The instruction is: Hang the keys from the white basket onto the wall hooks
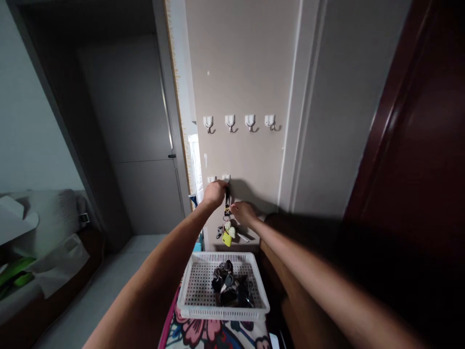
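Observation:
A keychain hangs at the lower row of wall hooks. It has a black strap (227,201) with light lettering, a yellow charm (227,239), pale charms (229,228) and a silver key-like piece (242,237). My left hand (215,193) is closed on the strap's upper end, right at a white hook (226,178); its fingertips hide whether the strap is over the hook. Lower down, my right hand (242,213) pinches the strap's side near its yellow part. Just left of that hook is another white hook (211,180), partly behind my left hand.
Higher on the wall are several white hooks (250,122) in a row. Below my hands, a white perforated basket (189,286) holds a heap of dark keys and key fobs (228,286). It rests on a flowered cloth (203,334). A grey door (134,106) stands to the left.

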Demonstrator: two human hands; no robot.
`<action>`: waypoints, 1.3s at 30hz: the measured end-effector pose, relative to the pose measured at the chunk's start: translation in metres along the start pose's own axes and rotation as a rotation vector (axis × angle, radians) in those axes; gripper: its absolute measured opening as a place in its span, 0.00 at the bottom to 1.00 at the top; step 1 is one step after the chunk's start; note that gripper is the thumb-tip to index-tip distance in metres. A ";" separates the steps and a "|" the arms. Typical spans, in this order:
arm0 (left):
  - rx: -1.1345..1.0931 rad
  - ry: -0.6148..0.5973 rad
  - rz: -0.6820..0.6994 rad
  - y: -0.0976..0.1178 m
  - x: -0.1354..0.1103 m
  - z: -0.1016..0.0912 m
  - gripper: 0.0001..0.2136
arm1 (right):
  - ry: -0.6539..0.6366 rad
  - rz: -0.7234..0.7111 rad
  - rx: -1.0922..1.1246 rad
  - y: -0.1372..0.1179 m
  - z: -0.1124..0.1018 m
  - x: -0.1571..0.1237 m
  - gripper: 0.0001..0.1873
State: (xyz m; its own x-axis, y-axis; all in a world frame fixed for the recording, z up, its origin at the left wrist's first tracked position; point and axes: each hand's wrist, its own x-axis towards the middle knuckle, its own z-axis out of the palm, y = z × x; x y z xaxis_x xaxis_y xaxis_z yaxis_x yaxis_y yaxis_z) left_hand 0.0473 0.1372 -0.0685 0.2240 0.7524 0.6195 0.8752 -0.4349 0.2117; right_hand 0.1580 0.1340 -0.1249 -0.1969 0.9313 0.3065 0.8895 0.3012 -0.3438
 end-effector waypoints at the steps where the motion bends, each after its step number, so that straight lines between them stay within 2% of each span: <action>1: -0.023 0.034 0.040 0.000 -0.007 0.000 0.14 | -0.011 0.000 0.002 0.002 -0.001 -0.004 0.15; 3: -0.075 0.089 0.088 0.000 -0.028 0.001 0.14 | -0.039 -0.015 0.003 0.007 -0.004 -0.014 0.14; 5: -0.142 0.082 0.083 -0.001 -0.056 0.005 0.13 | -0.107 -0.060 -0.021 0.012 -0.004 -0.027 0.13; 12: -0.331 -0.300 -0.241 -0.017 -0.163 0.046 0.10 | -0.405 -0.307 -0.027 0.010 0.014 -0.078 0.12; 16: -0.314 -0.409 -0.307 -0.023 -0.198 0.064 0.12 | -0.484 -0.394 -0.025 0.002 0.034 -0.091 0.12; 21: -0.226 -0.511 -0.224 -0.023 -0.205 0.067 0.14 | -0.488 -0.439 -0.131 0.008 0.055 -0.098 0.15; 26: -0.158 -0.541 -0.186 -0.019 -0.200 0.065 0.14 | -0.558 -0.472 -0.156 0.012 0.062 -0.106 0.15; 31: -0.165 -0.603 -0.231 -0.020 -0.200 0.069 0.11 | -0.568 -0.442 -0.154 0.008 0.059 -0.103 0.12; 35: -0.278 -0.659 -0.279 -0.024 -0.203 0.070 0.10 | -0.541 -0.396 -0.116 0.007 0.052 -0.094 0.12; 39: -0.432 -0.688 -0.217 -0.023 -0.204 0.065 0.18 | -0.523 -0.313 -0.068 0.005 0.042 -0.085 0.12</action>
State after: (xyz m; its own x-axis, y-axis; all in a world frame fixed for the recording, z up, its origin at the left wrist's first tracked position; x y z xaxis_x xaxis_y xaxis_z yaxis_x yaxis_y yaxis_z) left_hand 0.0093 0.0257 -0.2494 0.4033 0.9143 -0.0375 0.7193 -0.2914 0.6306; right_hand 0.1622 0.0653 -0.1895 -0.6138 0.7833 -0.0991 0.7779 0.5786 -0.2450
